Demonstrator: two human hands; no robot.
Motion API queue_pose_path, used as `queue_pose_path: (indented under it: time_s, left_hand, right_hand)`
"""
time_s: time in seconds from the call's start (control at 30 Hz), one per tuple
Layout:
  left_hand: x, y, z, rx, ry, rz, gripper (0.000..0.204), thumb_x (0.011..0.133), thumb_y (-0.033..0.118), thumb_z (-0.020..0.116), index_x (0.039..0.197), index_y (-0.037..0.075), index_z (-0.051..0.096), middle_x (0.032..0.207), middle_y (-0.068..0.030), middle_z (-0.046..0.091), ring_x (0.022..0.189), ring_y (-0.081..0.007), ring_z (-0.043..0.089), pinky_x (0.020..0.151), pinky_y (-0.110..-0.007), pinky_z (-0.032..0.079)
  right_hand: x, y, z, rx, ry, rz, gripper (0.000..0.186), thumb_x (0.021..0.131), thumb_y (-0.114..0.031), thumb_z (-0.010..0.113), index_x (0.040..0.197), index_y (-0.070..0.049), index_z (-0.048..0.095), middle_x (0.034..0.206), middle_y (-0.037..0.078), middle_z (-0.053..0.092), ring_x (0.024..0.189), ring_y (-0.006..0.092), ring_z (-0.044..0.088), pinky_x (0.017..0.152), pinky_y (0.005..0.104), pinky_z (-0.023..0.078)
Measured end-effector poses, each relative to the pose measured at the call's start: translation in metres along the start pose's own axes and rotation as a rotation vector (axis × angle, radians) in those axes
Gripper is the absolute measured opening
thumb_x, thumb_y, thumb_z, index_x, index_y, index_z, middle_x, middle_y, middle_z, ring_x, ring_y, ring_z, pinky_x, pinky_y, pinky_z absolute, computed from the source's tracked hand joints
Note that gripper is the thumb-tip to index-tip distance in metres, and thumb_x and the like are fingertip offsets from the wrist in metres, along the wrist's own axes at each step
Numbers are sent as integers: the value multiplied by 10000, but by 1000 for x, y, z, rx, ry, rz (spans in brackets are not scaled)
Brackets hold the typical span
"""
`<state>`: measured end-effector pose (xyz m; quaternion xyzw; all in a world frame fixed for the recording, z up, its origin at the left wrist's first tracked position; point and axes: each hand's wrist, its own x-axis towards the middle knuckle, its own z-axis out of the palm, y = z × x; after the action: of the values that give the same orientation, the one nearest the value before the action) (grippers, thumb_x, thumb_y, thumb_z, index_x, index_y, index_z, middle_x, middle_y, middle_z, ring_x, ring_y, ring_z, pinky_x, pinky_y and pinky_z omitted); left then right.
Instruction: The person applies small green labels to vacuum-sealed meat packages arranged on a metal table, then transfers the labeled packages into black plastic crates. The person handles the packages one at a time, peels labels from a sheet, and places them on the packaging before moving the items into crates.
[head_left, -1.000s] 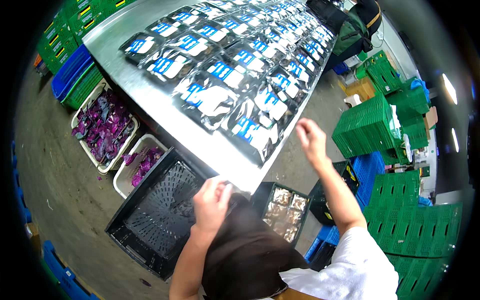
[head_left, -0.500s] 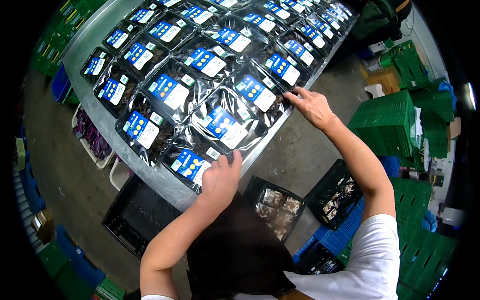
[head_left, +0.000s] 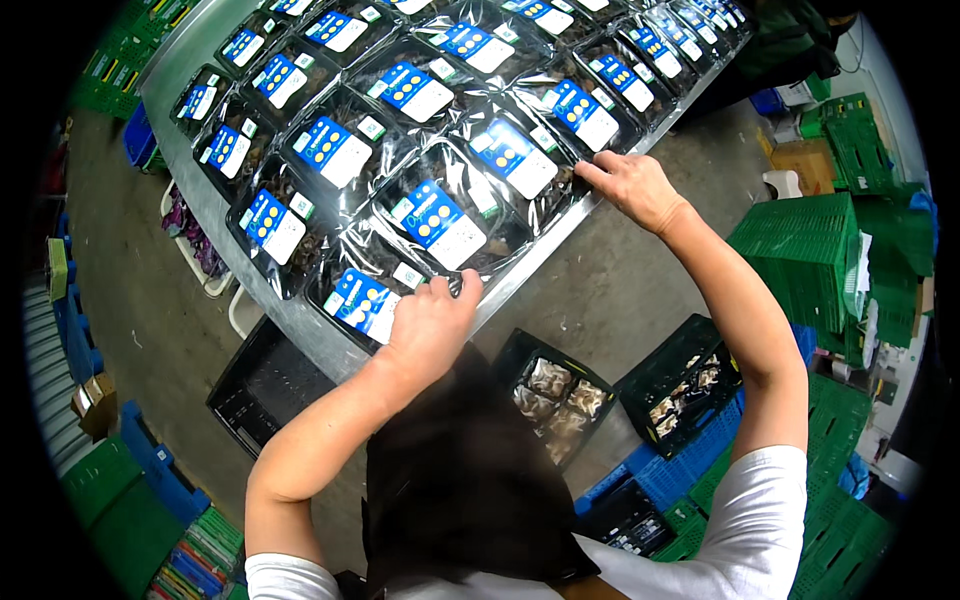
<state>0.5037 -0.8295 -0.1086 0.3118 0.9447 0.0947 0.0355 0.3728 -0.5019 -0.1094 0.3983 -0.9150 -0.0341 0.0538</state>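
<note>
Rows of film-wrapped black trays (head_left: 265,225) with blue-and-white labels and dark brown contents cover the steel table (head_left: 187,145). My left hand (head_left: 437,318) has its fingers curled on the near edge of a tray (head_left: 430,215) at the table's front. Farther along that edge, to the right, my right hand (head_left: 630,188) grips the side of another tray (head_left: 510,160) with thumb and fingers. The undersides of both grips are hidden.
Below the table stand an empty black crate (head_left: 255,385) and two crates (head_left: 555,400) (head_left: 680,390) of packed pale-brown items. Green crates (head_left: 790,260) are stacked at right. Bins of purple scraps (head_left: 190,240) and blue pallets (head_left: 160,460) lie at left.
A second ago both hands hovered near the table's front edge; they moved forward onto the trays and now hold their edges. The camera's view has tilted, bringing the trays nearer.
</note>
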Motion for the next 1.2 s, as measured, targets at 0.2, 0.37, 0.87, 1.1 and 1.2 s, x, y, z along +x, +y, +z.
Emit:
queue_pose_path:
  time_s: [0.2,0.37,0.87,1.1,1.2]
  left_hand:
    - [2,14,4,112,0,3,301,704,70,612,989,0,546,712,-115,566,625,-235,618,496,-322,501]
    - [-9,5,0,-6,174,47,140,709,56,581,835,62,521,668,-70,530,606,-224,605,457,-331,474]
    - [-341,-91,-147,-850,-7,-431,166,640,-40,662,780,49,651,587,-53,497,489,-190,517,443,-306,402]
    - [-509,-191,-40,-641,-226,-592,129,689,-44,619,789,24,572,681,-141,517,624,-345,564,549,-414,452]
    - [-553,-234,36,-580,-255,-597,102,708,-22,618,791,22,579,722,-157,546,683,-366,579,587,-432,459]
  right_hand:
    - [6,-1,-1,-15,-86,7,202,797,-83,551,988,-146,531,855,76,537,681,269,628,569,370,511]
    - [14,-4,-43,19,-21,-24,179,772,-118,602,926,-136,512,841,102,532,635,311,604,531,401,484]
    - [37,-329,-206,890,-534,291,202,687,-33,673,846,-98,567,672,83,568,605,272,612,500,373,500]
    - [120,-511,-96,1006,-637,59,120,765,-70,608,859,-57,534,690,168,567,604,366,596,524,444,486]
    - [158,-549,-26,949,-621,39,112,746,-35,600,840,-28,540,702,194,598,614,387,611,551,458,500]
